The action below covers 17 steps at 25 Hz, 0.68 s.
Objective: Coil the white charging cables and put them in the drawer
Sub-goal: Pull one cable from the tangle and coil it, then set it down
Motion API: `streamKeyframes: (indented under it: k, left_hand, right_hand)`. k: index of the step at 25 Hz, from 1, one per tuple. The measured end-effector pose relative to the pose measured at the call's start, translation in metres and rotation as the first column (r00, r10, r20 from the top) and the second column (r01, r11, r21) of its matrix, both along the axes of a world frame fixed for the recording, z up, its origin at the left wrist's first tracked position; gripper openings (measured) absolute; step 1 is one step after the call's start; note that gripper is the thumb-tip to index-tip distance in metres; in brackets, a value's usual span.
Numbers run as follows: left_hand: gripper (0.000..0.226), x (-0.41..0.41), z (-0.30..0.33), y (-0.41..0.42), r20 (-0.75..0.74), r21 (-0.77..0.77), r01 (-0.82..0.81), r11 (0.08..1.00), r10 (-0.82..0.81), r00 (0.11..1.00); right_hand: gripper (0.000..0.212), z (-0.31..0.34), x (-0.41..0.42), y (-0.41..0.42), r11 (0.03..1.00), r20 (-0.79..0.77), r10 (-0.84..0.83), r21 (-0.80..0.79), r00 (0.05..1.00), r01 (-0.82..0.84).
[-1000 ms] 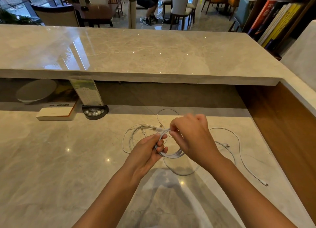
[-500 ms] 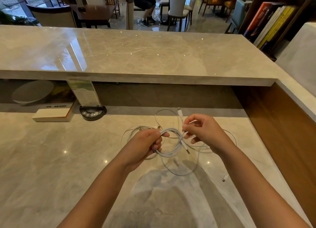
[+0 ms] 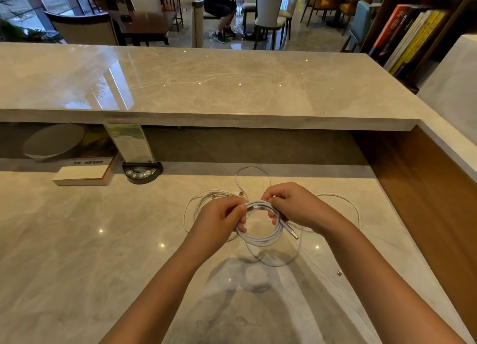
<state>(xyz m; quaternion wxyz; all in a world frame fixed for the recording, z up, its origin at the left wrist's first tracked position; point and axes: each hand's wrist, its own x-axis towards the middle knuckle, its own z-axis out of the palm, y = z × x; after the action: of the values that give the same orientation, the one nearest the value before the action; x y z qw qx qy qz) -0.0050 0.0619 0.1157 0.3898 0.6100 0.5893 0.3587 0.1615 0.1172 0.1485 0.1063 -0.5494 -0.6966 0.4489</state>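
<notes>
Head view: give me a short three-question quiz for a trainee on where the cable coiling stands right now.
1. True or false: both hands grip the same coil of white cable.
2. Which end shows at the coil's right side? A) a metal USB plug B) a wall adapter C) a bare cut wire
3. Fill in: more loose white cables lie on the ____, behind the hands.

Key
1. True: the left hand and right hand both hold the coil.
2. A: the USB plug sticks out there.
3. Counter: the loose cables rest on the marble counter.
</notes>
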Motion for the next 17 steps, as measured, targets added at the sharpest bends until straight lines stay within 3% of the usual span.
streamKeyframes:
  k: [2,4,7,9,12,17]
  left_hand:
    - [0.018,0.002,-0.004,0.001,-0.088,0.071,-0.007,0.997,0.014,0.996]
    - [0.016,0.002,-0.003,0.005,-0.079,0.055,-0.02,0.998,0.024,0.997]
    - [0.02,-0.002,-0.001,0.009,0.083,-0.073,-0.006,0.997,0.012,0.996]
    - [0.028,-0.005,-0.004,0.007,0.015,-0.009,0.034,0.999,-0.033,0.999]
    - [0.039,-0.004,-0.011,0.006,-0.247,0.178,0.112,0.978,-0.066,0.967]
    - [0.015,-0.002,-0.015,0.008,-0.16,0.34,0.007,0.94,0.051,0.986]
  right_hand:
    - [0.031,-0.002,0.004,0.001,0.998,-0.036,0.034,-0.058,0.999,-0.036]
    - [0.031,-0.007,0.009,0.0,0.984,-0.171,0.011,-0.171,0.985,-0.04]
    - [0.029,-0.019,0.01,-0.004,0.913,-0.421,-0.192,-0.407,0.886,0.005]
    - [0.026,-0.026,0.006,-0.006,0.853,-0.531,-0.33,-0.522,0.781,0.005]
    - [0.028,-0.029,0.004,-0.004,0.87,-0.526,-0.344,-0.49,0.778,0.054]
    - [0.032,-0.022,-0.002,-0.007,0.947,-0.389,-0.248,-0.291,0.887,0.137]
